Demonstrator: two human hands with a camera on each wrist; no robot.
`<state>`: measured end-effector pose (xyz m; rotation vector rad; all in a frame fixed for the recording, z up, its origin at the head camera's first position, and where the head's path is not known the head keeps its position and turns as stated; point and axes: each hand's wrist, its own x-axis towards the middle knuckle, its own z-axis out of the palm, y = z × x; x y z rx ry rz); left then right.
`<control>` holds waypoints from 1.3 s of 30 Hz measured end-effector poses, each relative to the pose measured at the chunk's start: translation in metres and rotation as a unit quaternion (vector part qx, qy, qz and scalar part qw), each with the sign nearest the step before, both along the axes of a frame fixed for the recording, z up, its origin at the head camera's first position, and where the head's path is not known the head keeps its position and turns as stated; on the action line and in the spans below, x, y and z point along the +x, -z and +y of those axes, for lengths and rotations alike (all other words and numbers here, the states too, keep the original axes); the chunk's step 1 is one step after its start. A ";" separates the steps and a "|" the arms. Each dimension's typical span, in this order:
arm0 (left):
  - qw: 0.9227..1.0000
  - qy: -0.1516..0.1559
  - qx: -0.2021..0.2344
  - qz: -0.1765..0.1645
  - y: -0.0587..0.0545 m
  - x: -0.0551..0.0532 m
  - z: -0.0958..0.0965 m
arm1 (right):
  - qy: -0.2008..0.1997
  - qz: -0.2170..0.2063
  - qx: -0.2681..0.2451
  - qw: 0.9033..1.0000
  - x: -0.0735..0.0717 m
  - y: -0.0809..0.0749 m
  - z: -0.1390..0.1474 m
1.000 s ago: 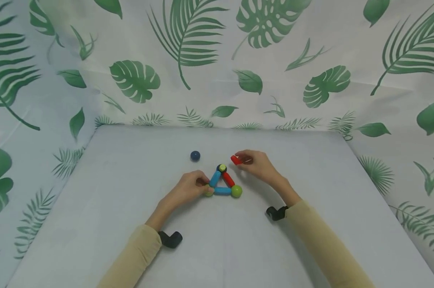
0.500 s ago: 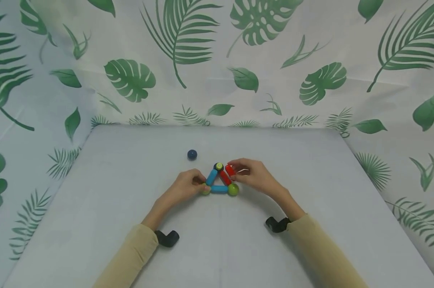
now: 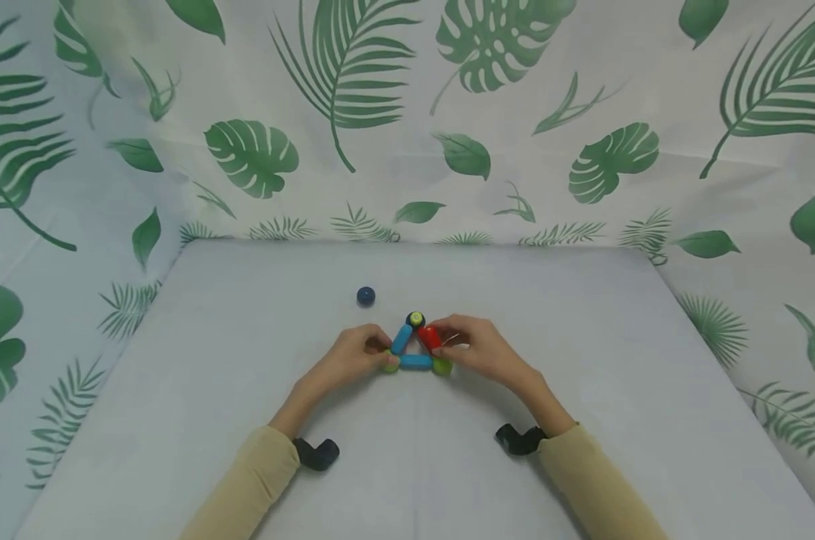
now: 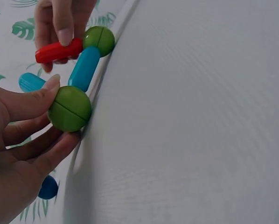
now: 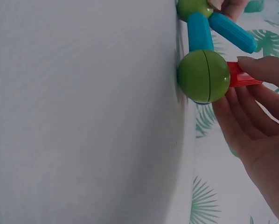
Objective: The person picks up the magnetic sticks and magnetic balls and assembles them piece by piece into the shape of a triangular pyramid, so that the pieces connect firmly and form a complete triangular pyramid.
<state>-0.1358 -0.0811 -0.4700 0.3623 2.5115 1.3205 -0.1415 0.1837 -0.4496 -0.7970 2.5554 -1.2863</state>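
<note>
Near the middle of the white table lies a triangle of toy building rods and balls. My left hand (image 3: pixel 356 356) pinches its left green ball (image 4: pixel 69 109) between thumb and fingers. My right hand (image 3: pixel 478 349) pinches a red rod (image 5: pixel 240 74) right at the right green ball (image 5: pixel 204 77). In the head view this rod overlaps the triangle's own red side, which is mostly hidden. One light blue rod (image 3: pixel 416 362) joins the two green balls. Another light blue rod (image 3: pixel 401 340) runs to the far corner, where a dark ball (image 3: pixel 416 320) shows a yellow-green top.
A loose dark blue ball (image 3: pixel 365 296) lies beyond the triangle, to the left. White cloth with green leaf prints stands behind the table (image 3: pixel 299 480) and at both sides. A black wrist camera (image 3: pixel 518 440) sits by the right sleeve, another (image 3: pixel 317 454) by the left.
My right hand has brought the red rod down and toward me, from beyond the triangle onto its right side. My left hand keeps hold of the left green ball.
</note>
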 end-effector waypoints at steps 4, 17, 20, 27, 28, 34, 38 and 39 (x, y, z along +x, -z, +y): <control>1.000 0.011 0.002 -0.007 -0.002 -0.002 -0.004 | -0.006 0.012 0.015 1.000 0.001 0.001 0.000; 0.992 -0.076 -0.022 0.099 -0.020 -0.032 -0.027 | -0.011 0.004 0.016 1.000 0.001 -0.002 -0.001; 0.989 -0.080 -0.046 0.119 -0.020 -0.045 -0.023 | -0.009 0.001 0.021 1.000 0.001 -0.003 -0.001; 0.983 -0.078 -0.095 0.134 -0.014 -0.064 -0.013 | -0.016 0.012 0.035 0.999 0.002 -0.003 -0.002; 0.983 -0.079 -0.103 0.131 -0.014 -0.065 -0.012 | -0.017 0.013 0.037 0.999 0.002 -0.003 -0.002; 0.979 -0.064 -0.147 0.124 -0.012 -0.069 -0.007 | -0.020 0.026 0.048 0.998 0.002 -0.004 -0.003; 0.979 -0.058 -0.145 0.132 -0.010 -0.070 -0.006 | -0.019 0.027 0.051 0.998 0.002 -0.004 -0.001; 0.979 -0.058 -0.141 0.134 -0.010 -0.069 -0.005 | -0.019 0.026 0.052 0.998 0.002 -0.004 -0.001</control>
